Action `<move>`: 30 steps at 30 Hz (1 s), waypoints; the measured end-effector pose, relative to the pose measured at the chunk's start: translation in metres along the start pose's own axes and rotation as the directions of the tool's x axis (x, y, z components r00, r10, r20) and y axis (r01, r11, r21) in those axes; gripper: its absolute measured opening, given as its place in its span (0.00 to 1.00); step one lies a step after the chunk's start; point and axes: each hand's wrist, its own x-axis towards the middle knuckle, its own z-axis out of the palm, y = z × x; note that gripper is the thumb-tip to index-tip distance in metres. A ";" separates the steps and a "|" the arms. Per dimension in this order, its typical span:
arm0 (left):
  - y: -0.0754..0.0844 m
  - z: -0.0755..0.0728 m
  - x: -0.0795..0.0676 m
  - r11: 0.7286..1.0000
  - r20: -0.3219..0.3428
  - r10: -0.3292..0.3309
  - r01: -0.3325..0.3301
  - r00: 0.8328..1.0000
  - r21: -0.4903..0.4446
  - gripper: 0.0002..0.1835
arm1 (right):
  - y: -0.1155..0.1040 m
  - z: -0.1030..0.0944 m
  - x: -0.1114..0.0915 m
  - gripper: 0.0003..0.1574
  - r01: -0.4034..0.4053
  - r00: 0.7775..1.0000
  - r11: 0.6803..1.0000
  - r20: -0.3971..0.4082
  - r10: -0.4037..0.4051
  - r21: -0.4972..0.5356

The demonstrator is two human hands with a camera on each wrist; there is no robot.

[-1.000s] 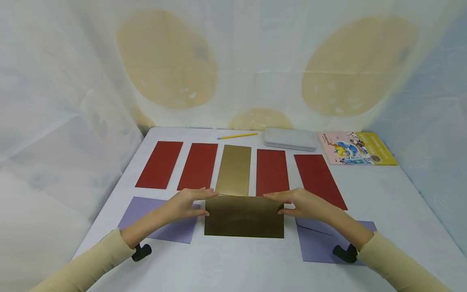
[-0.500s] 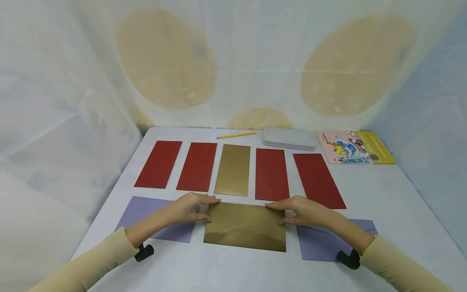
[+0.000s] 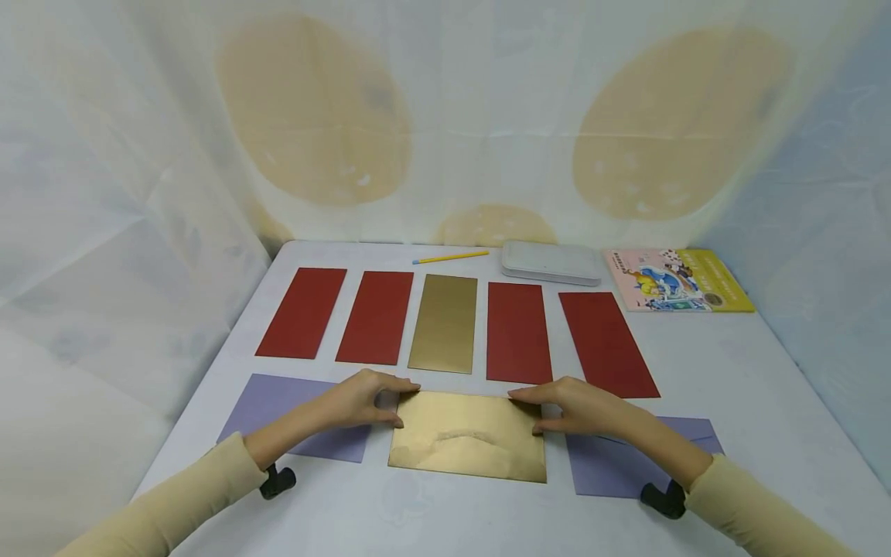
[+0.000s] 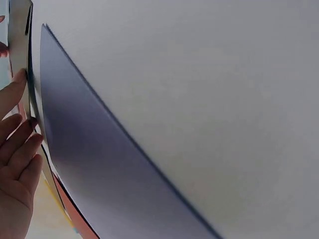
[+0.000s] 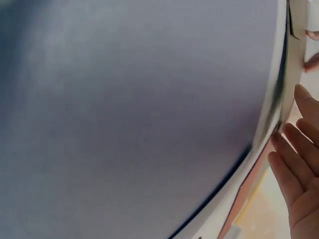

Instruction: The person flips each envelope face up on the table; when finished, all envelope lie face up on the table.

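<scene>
"Two hands on one thing?"

"Yes. The left hand (image 3: 365,398) pinches the left end of a gold envelope (image 3: 466,433); the right hand (image 3: 569,406) pinches its right end, both near its far corners."

"Where on the worktop (image 3: 418,514)?"

"Midway between left and right edges, well in from the far edge, with four red cards (image 3: 518,333) and a gold card (image 3: 444,325) beyond. One yellow pencil (image 3: 451,257) lies along the far edge."
</scene>
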 end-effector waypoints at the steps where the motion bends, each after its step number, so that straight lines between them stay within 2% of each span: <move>1: 0.001 0.000 -0.001 1.000 0.003 -0.005 0.005 1.000 0.005 0.32 | -0.001 0.000 -0.001 0.37 -0.001 1.000 1.000 -0.005 0.001 -0.004; 6: 0.013 -0.001 -0.012 0.999 0.023 -0.036 0.035 0.999 0.016 0.35 | -0.008 0.001 -0.009 0.40 0.010 1.000 1.000 -0.009 -0.010 0.010; 10: 0.023 0.003 -0.020 0.999 0.039 -0.047 0.046 0.998 0.024 0.37 | -0.012 0.004 -0.014 0.40 0.019 1.000 0.999 0.023 -0.020 0.038; 17: 0.029 0.012 -0.028 0.997 0.076 -0.071 0.071 0.995 0.011 0.38 | -0.013 0.006 -0.016 0.40 -0.006 0.999 0.999 0.051 0.004 0.044; 25: 0.031 0.013 -0.030 0.999 0.072 -0.047 0.045 0.996 0.025 0.38 | -0.014 0.006 -0.015 0.40 -0.026 0.997 0.999 0.067 0.025 0.021; 30: 0.031 0.011 -0.035 0.999 0.041 -0.020 0.018 0.999 0.038 0.39 | -0.015 0.003 -0.013 0.41 -0.018 0.999 1.000 0.043 0.018 0.009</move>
